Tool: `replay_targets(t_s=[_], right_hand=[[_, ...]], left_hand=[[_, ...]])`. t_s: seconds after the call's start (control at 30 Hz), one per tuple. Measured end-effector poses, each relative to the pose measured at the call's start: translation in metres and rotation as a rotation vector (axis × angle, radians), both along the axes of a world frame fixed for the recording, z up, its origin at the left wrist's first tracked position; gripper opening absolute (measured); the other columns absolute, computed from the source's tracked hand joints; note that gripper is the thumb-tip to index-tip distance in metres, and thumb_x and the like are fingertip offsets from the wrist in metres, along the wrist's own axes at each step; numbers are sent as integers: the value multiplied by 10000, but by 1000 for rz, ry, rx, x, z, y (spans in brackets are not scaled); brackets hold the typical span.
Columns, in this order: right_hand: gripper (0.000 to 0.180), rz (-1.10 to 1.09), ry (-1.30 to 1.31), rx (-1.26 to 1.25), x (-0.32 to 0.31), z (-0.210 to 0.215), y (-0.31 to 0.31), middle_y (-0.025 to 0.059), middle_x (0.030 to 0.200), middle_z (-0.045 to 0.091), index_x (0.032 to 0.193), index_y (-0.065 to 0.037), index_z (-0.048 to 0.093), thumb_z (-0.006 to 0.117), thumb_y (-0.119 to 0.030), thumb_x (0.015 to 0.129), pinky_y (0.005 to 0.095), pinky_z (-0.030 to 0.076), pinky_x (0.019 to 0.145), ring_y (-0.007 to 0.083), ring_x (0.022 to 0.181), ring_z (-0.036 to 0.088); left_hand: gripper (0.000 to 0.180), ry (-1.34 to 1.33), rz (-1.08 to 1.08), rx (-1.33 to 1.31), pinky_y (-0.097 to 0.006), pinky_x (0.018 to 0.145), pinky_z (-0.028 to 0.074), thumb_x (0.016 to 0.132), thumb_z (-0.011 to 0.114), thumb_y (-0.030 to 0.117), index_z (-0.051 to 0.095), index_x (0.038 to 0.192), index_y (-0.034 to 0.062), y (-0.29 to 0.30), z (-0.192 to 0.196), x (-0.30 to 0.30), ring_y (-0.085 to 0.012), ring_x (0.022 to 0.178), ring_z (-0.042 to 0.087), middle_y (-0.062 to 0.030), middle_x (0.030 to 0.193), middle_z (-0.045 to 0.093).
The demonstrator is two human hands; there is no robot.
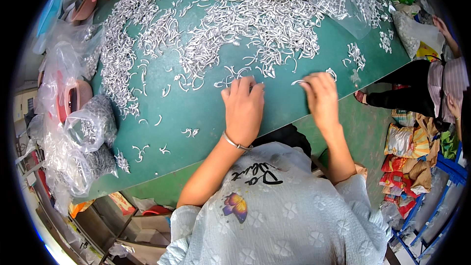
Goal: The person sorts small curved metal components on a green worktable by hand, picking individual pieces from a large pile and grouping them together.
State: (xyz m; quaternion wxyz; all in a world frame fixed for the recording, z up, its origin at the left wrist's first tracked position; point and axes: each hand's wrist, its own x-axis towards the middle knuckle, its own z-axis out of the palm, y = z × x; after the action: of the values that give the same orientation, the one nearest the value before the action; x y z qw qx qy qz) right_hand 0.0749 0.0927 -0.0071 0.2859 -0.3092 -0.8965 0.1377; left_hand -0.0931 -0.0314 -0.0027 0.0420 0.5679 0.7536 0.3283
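Fingertips of the right hand (322,99) appear pinched on a curved silver piece (297,82) over the green table (196,113); the left hand (244,109) curls its fingers beside loose pieces (232,73), any hold impossible to tell. A light, single-piece grip seems best, clear of the dense silver heap (274,24) beyond, which could snag.

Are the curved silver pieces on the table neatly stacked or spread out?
Spread out: curved silver pieces lie jumbled over the green table, thickest farther off, with strays by the left hand.
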Motion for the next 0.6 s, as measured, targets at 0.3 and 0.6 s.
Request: replay_targets(t_s=[0.3, 0.6], right_hand=[[287, -266, 2, 83, -13, 19, 15, 131, 1053, 578, 1038, -49, 613, 735, -174, 811, 431, 381, 844, 321, 996, 522], [193, 71, -54, -204, -16, 23, -7, 105, 896, 541, 937, -31, 613, 721, -77, 784, 397, 399, 754, 302, 894, 524]], left_hand=[[383, 96, -81, -24, -407, 857, 375, 799, 690, 78, 605, 1170, 117, 23, 9, 4, -271, 1042, 518, -75, 1156, 559], [348, -37, -22, -34, -405, 875, 373, 788, 698, 55, 604, 1123, 79, -3, 12, -6, -289, 1070, 520, -93, 1168, 558]])
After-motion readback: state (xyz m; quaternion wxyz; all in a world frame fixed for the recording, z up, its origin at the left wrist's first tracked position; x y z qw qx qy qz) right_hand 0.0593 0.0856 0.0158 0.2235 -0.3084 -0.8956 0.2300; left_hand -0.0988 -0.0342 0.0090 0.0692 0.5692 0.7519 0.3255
